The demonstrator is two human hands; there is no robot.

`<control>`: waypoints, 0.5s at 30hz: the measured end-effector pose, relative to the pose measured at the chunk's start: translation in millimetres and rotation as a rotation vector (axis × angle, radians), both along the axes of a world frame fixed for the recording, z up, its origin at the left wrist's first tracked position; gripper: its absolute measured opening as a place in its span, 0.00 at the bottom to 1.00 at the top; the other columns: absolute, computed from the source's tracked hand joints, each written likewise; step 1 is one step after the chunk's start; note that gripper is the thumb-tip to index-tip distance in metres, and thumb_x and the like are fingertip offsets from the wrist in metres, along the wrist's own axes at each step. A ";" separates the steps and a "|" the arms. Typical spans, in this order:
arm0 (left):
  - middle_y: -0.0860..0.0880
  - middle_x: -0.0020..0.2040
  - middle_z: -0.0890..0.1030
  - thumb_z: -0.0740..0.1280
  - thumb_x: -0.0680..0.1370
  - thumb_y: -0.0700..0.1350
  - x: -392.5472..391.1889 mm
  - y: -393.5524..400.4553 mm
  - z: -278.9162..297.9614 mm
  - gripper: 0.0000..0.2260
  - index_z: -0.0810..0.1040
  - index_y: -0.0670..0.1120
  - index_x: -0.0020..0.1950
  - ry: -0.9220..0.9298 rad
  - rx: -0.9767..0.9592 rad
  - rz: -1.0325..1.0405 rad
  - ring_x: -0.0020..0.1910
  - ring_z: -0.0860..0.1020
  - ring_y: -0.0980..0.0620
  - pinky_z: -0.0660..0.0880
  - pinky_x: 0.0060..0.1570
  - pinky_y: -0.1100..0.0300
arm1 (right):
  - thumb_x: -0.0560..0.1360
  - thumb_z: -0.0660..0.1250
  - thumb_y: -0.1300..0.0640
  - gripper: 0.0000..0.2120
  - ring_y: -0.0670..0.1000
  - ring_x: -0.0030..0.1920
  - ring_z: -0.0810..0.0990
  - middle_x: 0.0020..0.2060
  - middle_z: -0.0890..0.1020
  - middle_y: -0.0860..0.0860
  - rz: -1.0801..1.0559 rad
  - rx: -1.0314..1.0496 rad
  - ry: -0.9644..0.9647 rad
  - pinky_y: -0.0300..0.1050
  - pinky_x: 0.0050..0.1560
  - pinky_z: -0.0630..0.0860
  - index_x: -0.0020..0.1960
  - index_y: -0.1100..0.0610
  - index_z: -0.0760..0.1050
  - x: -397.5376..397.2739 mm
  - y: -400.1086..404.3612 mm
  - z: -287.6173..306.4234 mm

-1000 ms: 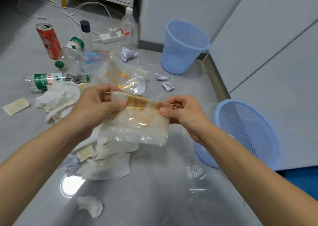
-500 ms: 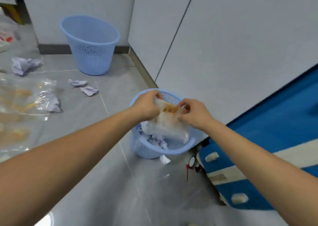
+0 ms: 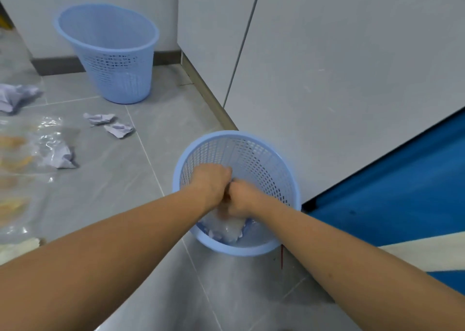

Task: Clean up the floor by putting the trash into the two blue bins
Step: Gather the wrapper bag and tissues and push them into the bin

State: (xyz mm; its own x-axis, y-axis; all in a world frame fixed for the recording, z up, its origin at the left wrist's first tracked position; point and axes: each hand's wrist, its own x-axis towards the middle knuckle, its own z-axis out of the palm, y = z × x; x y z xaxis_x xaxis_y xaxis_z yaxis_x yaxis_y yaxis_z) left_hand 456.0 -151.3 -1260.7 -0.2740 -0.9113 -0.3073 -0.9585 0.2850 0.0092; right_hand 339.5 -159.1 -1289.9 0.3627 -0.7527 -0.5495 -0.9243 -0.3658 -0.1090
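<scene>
Grey tiled floor [image 3: 105,179] fills the left and lower frame; a white wall panel [image 3: 339,66] occupies the upper right, and a blue mat [image 3: 402,192] cuts across the right edge. Far blue bin [image 3: 110,53], upper left, stands upright against the wall. Near blue bin [image 3: 264,159], centre of the frame, sits close beside the wall panel, its perforated wall visible all round.

Both forearms reach from the lower corners into the near bin's mouth. Left hand [image 3: 212,182] and right hand [image 3: 241,199] are curled into fists, knuckles touching one another, each closed on the top of a clear plastic bag [image 3: 226,226]. The bag hangs directly below the two fists — inside the bin, against its near wall — with scraps of paper around its lower edge.

At the left edge of the frame lies a loose clear plastic wrapper [image 3: 32,149] with yellowish contents, a crumpled paper [image 3: 60,158] on its right side. Two smaller paper scraps [image 3: 109,124] rest on the floor between that wrapper and the far bin — another crumpled wad [image 3: 15,96] lies at the upper left edge.
</scene>
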 end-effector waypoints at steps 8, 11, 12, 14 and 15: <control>0.46 0.61 0.81 0.71 0.78 0.46 -2.7 -7.2 -5.2 0.18 0.77 0.45 0.68 -0.112 0.447 -0.071 0.59 0.79 0.45 0.72 0.54 0.55 | 0.75 0.70 0.47 0.20 0.53 0.65 0.78 0.62 0.79 0.47 0.150 0.160 0.234 0.51 0.65 0.76 0.66 0.45 0.74 11.9 -5.5 -10.0; 0.49 0.56 0.78 0.67 0.81 0.45 0.4 -3.4 -5.8 0.18 0.75 0.45 0.71 -0.160 0.600 -0.106 0.54 0.72 0.47 0.67 0.58 0.58 | 0.69 0.77 0.48 0.24 0.55 0.58 0.82 0.48 0.77 0.45 0.051 0.123 0.153 0.51 0.60 0.79 0.61 0.44 0.72 12.9 -8.3 -13.4; 0.49 0.51 0.76 0.66 0.82 0.45 -1.1 -0.7 -3.6 0.18 0.74 0.45 0.71 -0.172 0.601 -0.128 0.54 0.69 0.47 0.65 0.58 0.58 | 0.67 0.79 0.48 0.26 0.56 0.57 0.82 0.47 0.76 0.44 0.037 0.116 0.152 0.51 0.60 0.80 0.60 0.44 0.72 14.1 -7.9 -15.0; 0.48 0.47 0.72 0.64 0.83 0.46 -4.7 5.7 4.8 0.17 0.73 0.46 0.71 -0.191 0.568 -0.150 0.54 0.68 0.47 0.64 0.55 0.59 | 0.63 0.81 0.49 0.30 0.56 0.56 0.83 0.46 0.77 0.44 0.019 0.102 0.160 0.51 0.58 0.80 0.60 0.43 0.72 16.7 -6.8 -13.5; 0.47 0.51 0.73 0.64 0.83 0.45 -6.1 7.6 6.3 0.17 0.73 0.46 0.72 -0.202 0.570 -0.155 0.55 0.69 0.46 0.64 0.56 0.59 | 0.63 0.81 0.49 0.31 0.57 0.57 0.83 0.48 0.79 0.45 0.022 0.108 0.165 0.51 0.57 0.80 0.62 0.44 0.72 15.4 -6.5 -13.7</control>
State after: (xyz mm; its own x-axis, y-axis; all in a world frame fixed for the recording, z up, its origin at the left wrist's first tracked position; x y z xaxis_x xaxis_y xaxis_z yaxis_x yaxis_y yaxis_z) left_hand 449.9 -143.6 -1254.4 -0.2757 -0.5428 -0.7933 -0.9051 0.4246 0.0240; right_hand 355.0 -165.6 -1303.6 0.2763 -0.6790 -0.6801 -0.9248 -0.3803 0.0041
